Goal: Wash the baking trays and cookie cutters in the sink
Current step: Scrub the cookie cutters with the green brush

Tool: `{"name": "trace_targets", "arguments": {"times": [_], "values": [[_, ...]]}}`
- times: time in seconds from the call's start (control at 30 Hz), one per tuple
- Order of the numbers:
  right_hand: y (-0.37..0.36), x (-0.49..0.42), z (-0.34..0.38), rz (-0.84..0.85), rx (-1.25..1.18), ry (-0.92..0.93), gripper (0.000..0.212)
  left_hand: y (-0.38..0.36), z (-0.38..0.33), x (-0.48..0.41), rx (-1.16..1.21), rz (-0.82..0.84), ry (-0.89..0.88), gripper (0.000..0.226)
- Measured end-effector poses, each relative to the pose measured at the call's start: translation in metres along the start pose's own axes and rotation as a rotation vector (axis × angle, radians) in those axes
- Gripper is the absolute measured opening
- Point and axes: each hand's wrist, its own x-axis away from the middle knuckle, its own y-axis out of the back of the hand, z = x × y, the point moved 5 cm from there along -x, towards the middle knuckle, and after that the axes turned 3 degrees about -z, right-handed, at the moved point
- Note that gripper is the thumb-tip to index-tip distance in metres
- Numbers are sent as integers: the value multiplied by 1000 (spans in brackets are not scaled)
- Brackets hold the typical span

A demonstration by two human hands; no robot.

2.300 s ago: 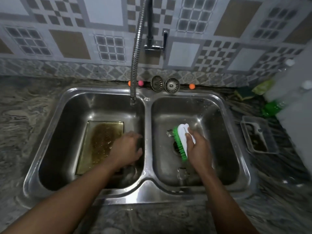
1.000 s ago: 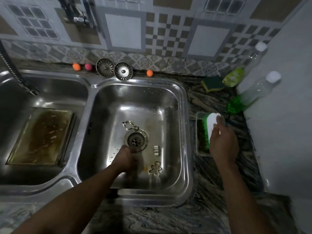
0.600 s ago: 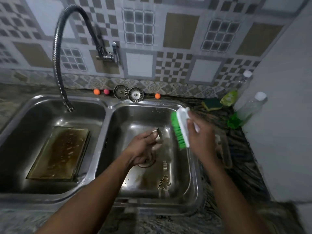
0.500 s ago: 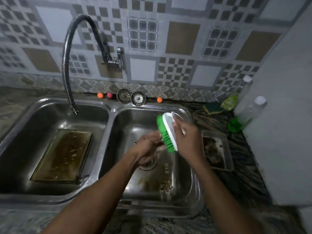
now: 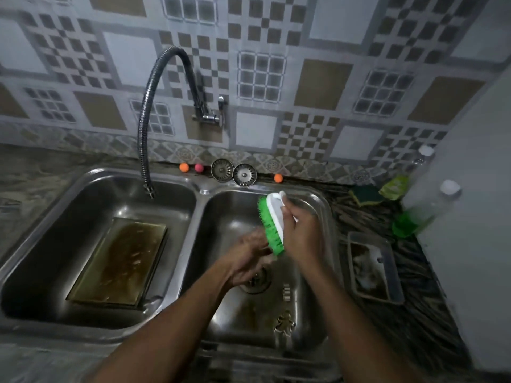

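Since a second earlier the right hand (image 5: 301, 230) had carried the green scrub brush (image 5: 272, 222) from the counter dish (image 5: 373, 294) to above the right basin (image 5: 229, 205), where the left hand (image 5: 249, 255) had risen to meet it. The right grip clasped the brush. The left grip was blurred, so I cannot tell what it pinched. A gingerbread-man cutter (image 5: 284, 323) lay at 6 o'clock from the drain (image 5: 255, 280): probably light, thin and slippery, best pinched by its rim. The baking tray (image 5: 121, 261), brown with grime, lay at 9 o'clock in the left basin (image 5: 83, 211).
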Motion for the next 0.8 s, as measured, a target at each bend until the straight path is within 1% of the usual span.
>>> {"name": "trace_targets", "arguments": {"times": [0.1,0.2,0.27,0.33,0.43,0.5,0.6,0.67,0.7,0.77,0.8], "values": [[-5,-19,-9,4,65,-61,39,7,1,-2,71,-2,1,38],[-4,-22,-13,-11,7,-72,31,14,-4,-6,138,-87,-8,39],[-9,-13,-10,28,-9,-39,32,13,-6,-10,101,-119,-18,38],[-18,-8,-13,53,101,-11,34,11,-3,-15,26,-103,-36,35],[-22,-20,-24,49,176,-57,36,7,-2,-14,29,-114,-59,31],[-23,-23,-29,55,201,-43,37,7,-1,-15,60,-124,-76,28],[-23,-13,-26,78,176,-6,40,12,1,-19,87,-185,-100,19],[-26,-7,-29,99,212,-4,39,13,3,-19,70,-194,-91,20],[-24,-8,-33,114,244,-35,38,11,6,-17,66,-182,-82,21],[-14,-14,-44,90,155,-182,31,6,10,-13,84,-170,-59,17],[-9,-16,-46,69,97,-221,29,6,11,-11,109,-192,-50,16]]}}
